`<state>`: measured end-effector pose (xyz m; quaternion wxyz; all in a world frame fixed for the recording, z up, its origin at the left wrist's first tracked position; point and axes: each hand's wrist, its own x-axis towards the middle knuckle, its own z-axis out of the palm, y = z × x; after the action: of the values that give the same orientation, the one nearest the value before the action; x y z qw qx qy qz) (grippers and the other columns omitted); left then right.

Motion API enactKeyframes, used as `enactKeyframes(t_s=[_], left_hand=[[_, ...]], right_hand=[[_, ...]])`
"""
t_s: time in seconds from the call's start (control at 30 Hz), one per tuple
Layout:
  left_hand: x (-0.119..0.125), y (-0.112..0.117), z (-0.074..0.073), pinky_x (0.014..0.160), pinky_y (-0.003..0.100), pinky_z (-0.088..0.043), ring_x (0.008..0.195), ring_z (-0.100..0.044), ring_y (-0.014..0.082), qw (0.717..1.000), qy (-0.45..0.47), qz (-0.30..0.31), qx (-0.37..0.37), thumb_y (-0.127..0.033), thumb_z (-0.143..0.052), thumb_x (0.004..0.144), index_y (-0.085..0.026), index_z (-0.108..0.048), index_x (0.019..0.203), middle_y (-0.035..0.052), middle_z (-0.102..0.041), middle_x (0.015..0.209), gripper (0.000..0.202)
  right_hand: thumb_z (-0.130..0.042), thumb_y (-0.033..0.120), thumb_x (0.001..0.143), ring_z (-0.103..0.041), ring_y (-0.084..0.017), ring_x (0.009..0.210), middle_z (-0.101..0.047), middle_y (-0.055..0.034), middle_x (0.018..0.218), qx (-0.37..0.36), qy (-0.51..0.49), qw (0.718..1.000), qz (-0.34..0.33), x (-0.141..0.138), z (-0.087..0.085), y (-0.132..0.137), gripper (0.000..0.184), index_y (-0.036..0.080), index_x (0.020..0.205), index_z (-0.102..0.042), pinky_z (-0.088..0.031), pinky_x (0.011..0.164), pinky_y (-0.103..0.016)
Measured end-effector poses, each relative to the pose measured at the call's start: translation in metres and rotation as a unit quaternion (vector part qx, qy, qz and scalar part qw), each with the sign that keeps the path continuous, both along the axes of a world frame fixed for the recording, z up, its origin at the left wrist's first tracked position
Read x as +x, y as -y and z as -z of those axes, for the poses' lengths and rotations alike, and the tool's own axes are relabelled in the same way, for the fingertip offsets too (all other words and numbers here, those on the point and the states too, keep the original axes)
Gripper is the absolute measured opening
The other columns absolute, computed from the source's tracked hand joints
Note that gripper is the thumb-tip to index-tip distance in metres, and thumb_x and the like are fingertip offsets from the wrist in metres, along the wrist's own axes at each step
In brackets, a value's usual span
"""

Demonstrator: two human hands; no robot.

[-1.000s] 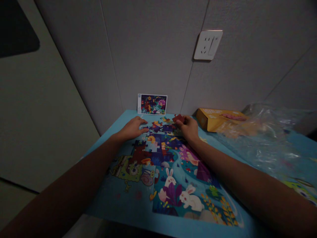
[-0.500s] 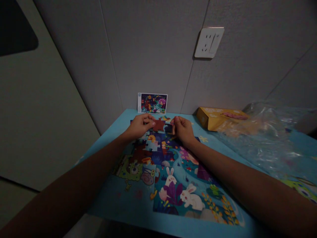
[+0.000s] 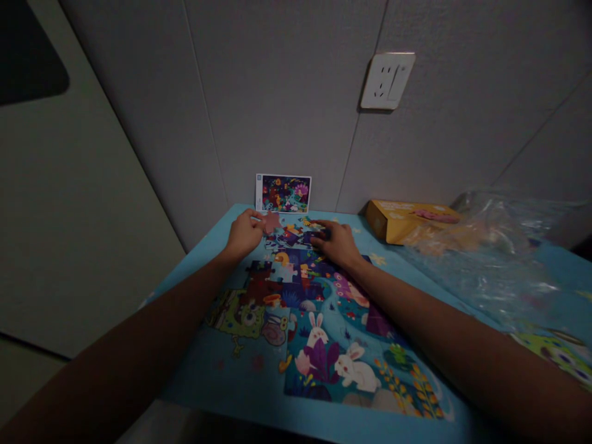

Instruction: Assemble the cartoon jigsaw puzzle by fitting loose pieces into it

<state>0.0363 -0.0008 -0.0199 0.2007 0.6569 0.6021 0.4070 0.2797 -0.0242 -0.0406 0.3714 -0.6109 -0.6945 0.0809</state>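
Observation:
My left hand [image 3: 246,234] is closed in a pinch on a puzzle piece [image 3: 271,222] with a plain reddish face, held up near the table's back edge. My right hand [image 3: 338,242] is at the far side of the puzzle, fingers apart, its tips by a dark puzzle piece [image 3: 307,239]. Loose puzzle pieces [image 3: 290,232] lie in a cluster between both hands. Nearer to me lies the partly joined puzzle [image 3: 333,317], with white rabbits, a blue stream and purple plants. Its upper left edge is uneven. My right forearm covers part of its right side.
A small picture card [image 3: 283,193] leans on the wall behind the pieces. To the right stand a yellow box [image 3: 401,222] and crumpled clear plastic [image 3: 481,265]. The blue table [image 3: 240,385] has cartoon prints. A wall socket [image 3: 387,81] is above.
My hands have drawn apart. The left has carried the reddish piece leftward and back; the right has opened its fingers and lowered towards the loose pieces, which now show between the hands.

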Motion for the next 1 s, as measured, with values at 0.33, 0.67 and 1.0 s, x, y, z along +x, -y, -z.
enactKeyframes(t_s=[0.33,0.67,1.0], left_hand=[[-0.007,0.003,0.003,0.097,0.055,-0.038,0.118,-0.046,0.0398,0.958,-0.284,-0.042,0.026,-0.037,-0.057,0.082,-0.021,-0.058,0.131,0.0179,-0.063,0.120,0.052],[0.018,0.031,-0.004,0.114,0.054,-0.022,0.146,-0.011,0.0372,0.905,-0.301,0.299,0.042,-0.030,-0.052,0.087,-0.039,-0.015,0.154,0.0045,-0.031,0.156,0.076],[0.024,0.038,-0.013,0.114,0.052,-0.024,0.145,-0.024,0.0338,0.908,-0.279,0.301,0.082,-0.031,-0.055,0.088,-0.037,-0.040,0.146,0.0057,-0.025,0.159,0.060]], right_hand=[[-0.076,0.026,0.071,-0.062,-0.021,0.082,-0.070,-0.0072,0.092,0.001,-0.012,1.000,0.029,0.002,0.001,-0.004,0.041,0.017,0.111,-0.067,-0.046,0.078,-0.035],[-0.061,0.041,0.078,-0.057,-0.014,0.055,-0.064,-0.0005,0.062,-0.023,-0.265,0.962,-0.059,0.004,0.002,-0.007,0.024,0.017,0.078,-0.063,-0.042,0.054,-0.025],[-0.065,0.045,0.075,-0.055,-0.013,0.063,-0.060,0.0030,0.067,-0.005,-0.279,0.936,-0.216,-0.003,-0.001,0.000,0.035,0.017,0.095,-0.063,-0.044,0.061,-0.025]])
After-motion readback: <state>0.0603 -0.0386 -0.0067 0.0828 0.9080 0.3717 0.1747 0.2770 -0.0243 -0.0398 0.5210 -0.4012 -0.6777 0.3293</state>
